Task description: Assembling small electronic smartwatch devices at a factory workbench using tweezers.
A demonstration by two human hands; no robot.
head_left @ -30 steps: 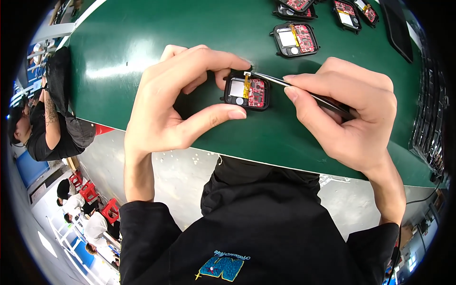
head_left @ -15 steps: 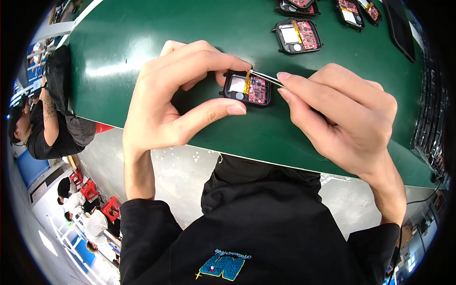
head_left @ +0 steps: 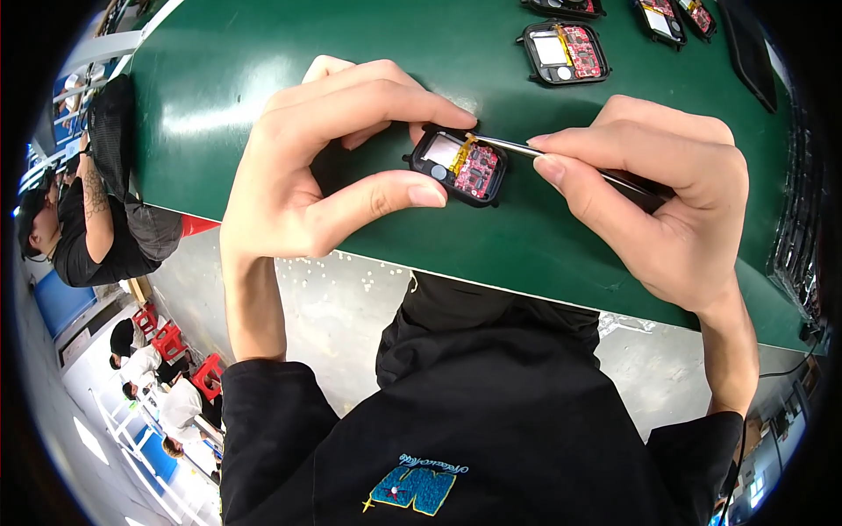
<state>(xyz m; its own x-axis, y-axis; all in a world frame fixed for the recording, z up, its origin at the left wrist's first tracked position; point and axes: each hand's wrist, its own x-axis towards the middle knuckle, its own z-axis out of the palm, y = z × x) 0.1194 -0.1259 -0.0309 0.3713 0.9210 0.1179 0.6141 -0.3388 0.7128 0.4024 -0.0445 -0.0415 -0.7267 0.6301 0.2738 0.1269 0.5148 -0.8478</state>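
A black smartwatch case [head_left: 480, 198] lies opened at the middle of the table, tilted a little clockwise. Inside it are a red circuit board [head_left: 479, 170], a white rectangular cell, a small grey disc and yellow tape [head_left: 462, 154]. My left hand [head_left: 324, 167] grips the case by its left side, index finger at the upper edge and thumb at the lower left. Between thumb and fingers my right hand [head_left: 649, 184] holds slim metal tweezers [head_left: 509, 145]. Their tips reach the case's upper edge beside the yellow tape; whether they pinch anything is too small to tell.
Another opened watch case [head_left: 564, 53] lies farther back on the green table [head_left: 263, 188], with several more behind it. A dark flat tray [head_left: 745, 53] and stacked clear plastic trays [head_left: 794, 237] line the right side. A person [head_left: 83, 210] sits at the left.
The watch case has turned slightly clockwise in my left hand. My right hand has moved a little to the right, with more of the tweezers showing. The whole view has shifted slightly.
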